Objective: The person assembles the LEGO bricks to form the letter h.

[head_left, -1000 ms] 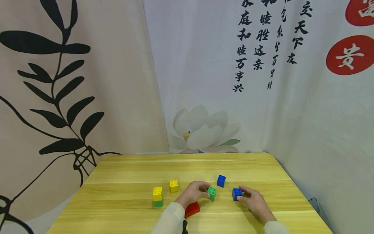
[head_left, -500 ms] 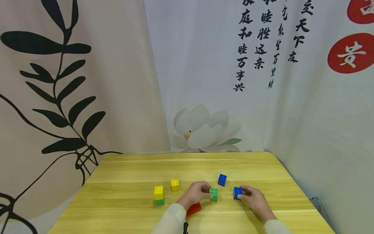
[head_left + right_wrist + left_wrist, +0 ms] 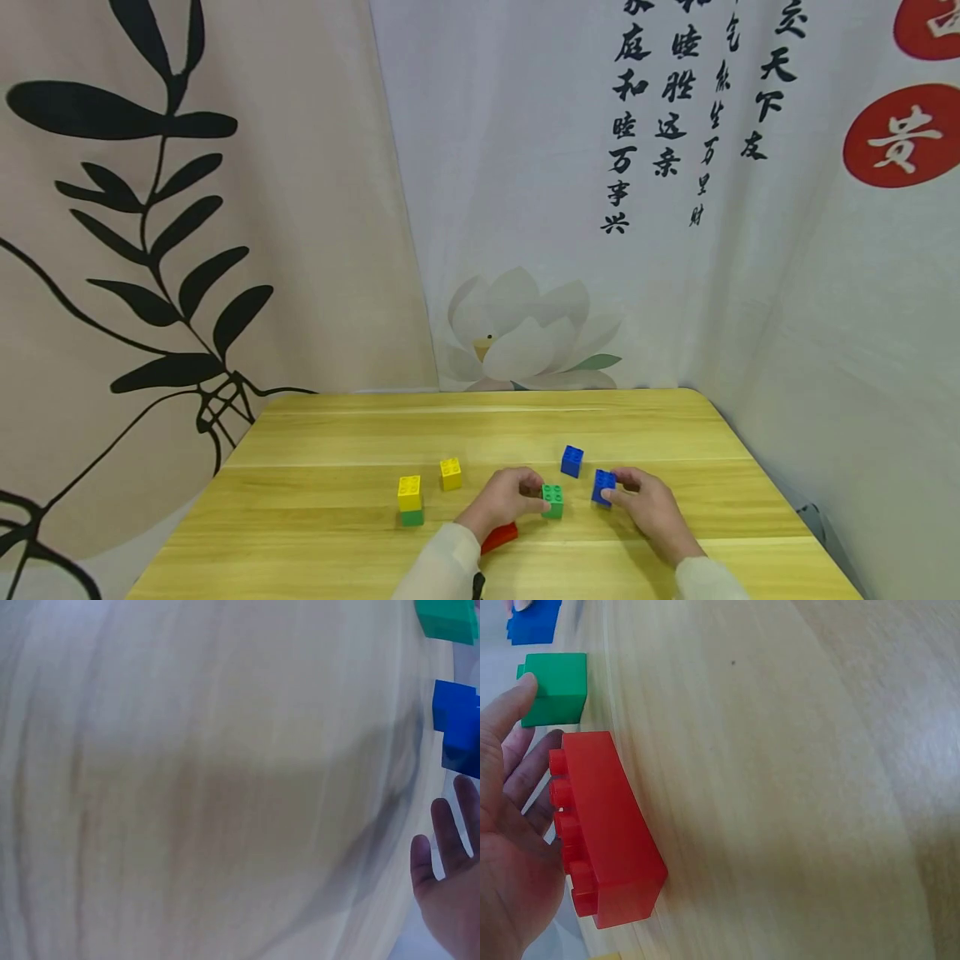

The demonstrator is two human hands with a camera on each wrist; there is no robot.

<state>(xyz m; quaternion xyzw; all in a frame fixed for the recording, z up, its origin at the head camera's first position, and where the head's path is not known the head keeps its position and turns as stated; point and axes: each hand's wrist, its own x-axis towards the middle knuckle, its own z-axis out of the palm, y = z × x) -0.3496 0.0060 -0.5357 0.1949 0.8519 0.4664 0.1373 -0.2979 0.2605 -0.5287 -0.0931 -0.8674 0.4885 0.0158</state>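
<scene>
My left hand pinches a green toy brick between thumb and fingers, near the table's middle. Beneath that forearm lies a longer red brick, partly covered in the head view; the left wrist view shows its side and studs next to the palm. To the right, my right hand holds a blue brick, tilted a little, by its edge with thumb and fingers. A small gap separates the blue and green bricks. Another blue brick sits just beyond them.
Left of the hands, a yellow brick stacked on a green one stands on the wooden table. A single yellow brick lies slightly farther back. Printed curtains hang behind the table.
The right hand has shifted the blue brick slightly left and tilted it, narrowing the gap to the green brick. The left hand has edged the green brick a little right.
</scene>
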